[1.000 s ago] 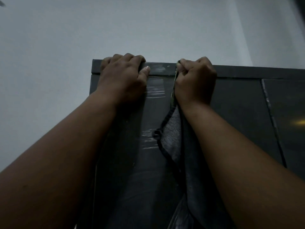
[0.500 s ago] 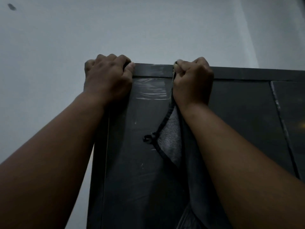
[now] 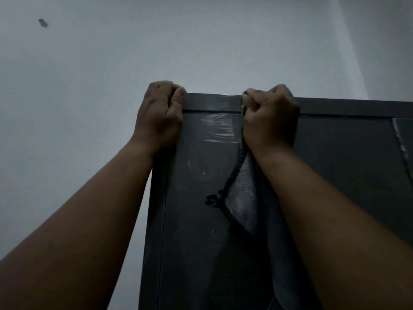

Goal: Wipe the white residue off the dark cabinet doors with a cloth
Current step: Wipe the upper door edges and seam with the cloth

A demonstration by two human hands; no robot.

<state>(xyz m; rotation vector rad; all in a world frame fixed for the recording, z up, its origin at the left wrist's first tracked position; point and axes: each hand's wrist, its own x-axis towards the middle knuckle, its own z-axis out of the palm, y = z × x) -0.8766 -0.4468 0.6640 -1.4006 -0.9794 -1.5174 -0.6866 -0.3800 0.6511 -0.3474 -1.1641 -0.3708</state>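
1. Hanging down the front of the dark cabinet door (image 3: pixel 201 253), the grey cloth (image 3: pixel 242 198) has a dark stitched hem, and a small loop of that hem sticks out to its left.
2. The cloth's upper end runs up into the right hand (image 3: pixel 269 117), which is curled into a fist round it at the cabinet's top edge; the rest of the cloth drops below the wrist and passes behind the right forearm.
3. White residue (image 3: pixel 218 128) shows as pale streaks on the door just below the top rail, between the two hands, with a few smaller flecks lower on the panel.
4. The top rail (image 3: pixel 212 102) carries a fainter whitish smear in the same stretch.
5. The left hand (image 3: pixel 159 116) is at the cabinet's upper left corner, its fingers curled tight over the top edge and its thumb lying against the corner; whether it grips the edge or only rests there cannot be told.
6. A second door (image 3: pixel 404 153) lies to the right, and the seam (image 3: pixel 399 139) between the two doors is lined with pale residue.
7. A plain whitish wall (image 3: pixel 201 41) rises above and to the left of the cabinet, with one small dark mark (image 3: pixel 43 23) high on the left.
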